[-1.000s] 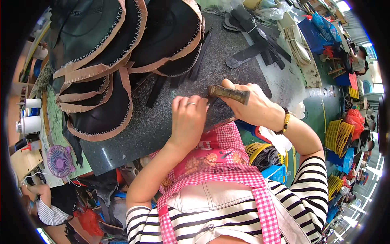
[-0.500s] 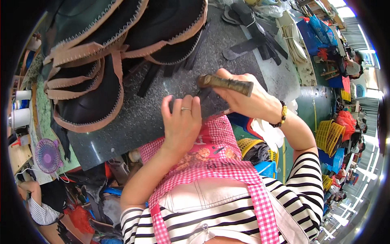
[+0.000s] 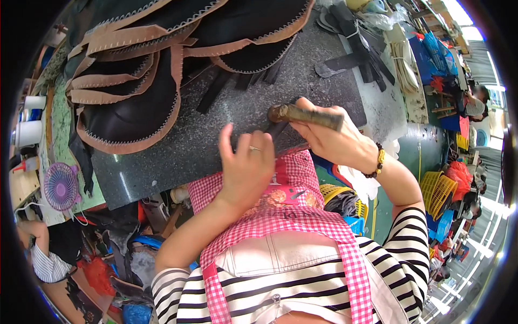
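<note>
In my right hand (image 3: 337, 137) is a worn brown hammer (image 3: 305, 114), its rounded end pointing left, above the bench's front edge. The fingers are closed, and the handle is mostly hidden by the fist. My left hand (image 3: 245, 164), a ring on one finger, is close beside it with the index finger raised and the other fingers bent. Those fingers meet a narrow black strip (image 3: 276, 129) under the hammer's rounded end; the thumb is hidden. Black leather pieces (image 3: 129, 119) with brown zigzag-stitched edging lie piled on the far left of the dark stone slab (image 3: 140, 175).
Loose black strips (image 3: 215, 92) stick out from beneath the pile. A tied bundle of black strips (image 3: 359, 56) lies far right, near a pale bundle (image 3: 403, 65). A purple fan (image 3: 60, 186) stands left. Yellow baskets (image 3: 438, 189) are at right; another person (image 3: 51, 259) shows at lower left.
My left index finger has straightened and lifted away from the other fingers. The hammer stays over the strip in my right hand. The whole view has shifted slightly.
</note>
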The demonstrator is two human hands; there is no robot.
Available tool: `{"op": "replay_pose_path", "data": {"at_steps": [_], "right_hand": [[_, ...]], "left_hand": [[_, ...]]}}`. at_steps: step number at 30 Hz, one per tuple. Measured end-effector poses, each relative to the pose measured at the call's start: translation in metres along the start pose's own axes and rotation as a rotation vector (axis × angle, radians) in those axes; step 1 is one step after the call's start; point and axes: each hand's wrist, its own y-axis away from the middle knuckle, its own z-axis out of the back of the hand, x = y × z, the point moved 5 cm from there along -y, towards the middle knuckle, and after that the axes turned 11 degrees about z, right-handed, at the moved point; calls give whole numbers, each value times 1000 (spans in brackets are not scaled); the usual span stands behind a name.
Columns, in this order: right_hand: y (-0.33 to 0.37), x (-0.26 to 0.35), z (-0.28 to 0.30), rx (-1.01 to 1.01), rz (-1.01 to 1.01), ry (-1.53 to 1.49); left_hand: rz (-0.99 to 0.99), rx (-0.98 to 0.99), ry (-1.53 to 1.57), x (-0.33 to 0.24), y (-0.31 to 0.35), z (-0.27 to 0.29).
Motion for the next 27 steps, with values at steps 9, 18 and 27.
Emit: {"op": "replay_pose_path", "data": {"at_steps": [9, 18, 27], "right_hand": [[-1, 13, -9, 78, 27, 17], [2, -8, 20, -63, -14, 92], [10, -17, 18, -33, -91, 29]], "left_hand": [[-41, 81, 166, 16, 10, 11], [-59, -1, 434, 8, -32, -23], [-146, -1, 108, -5, -25, -12]]}}
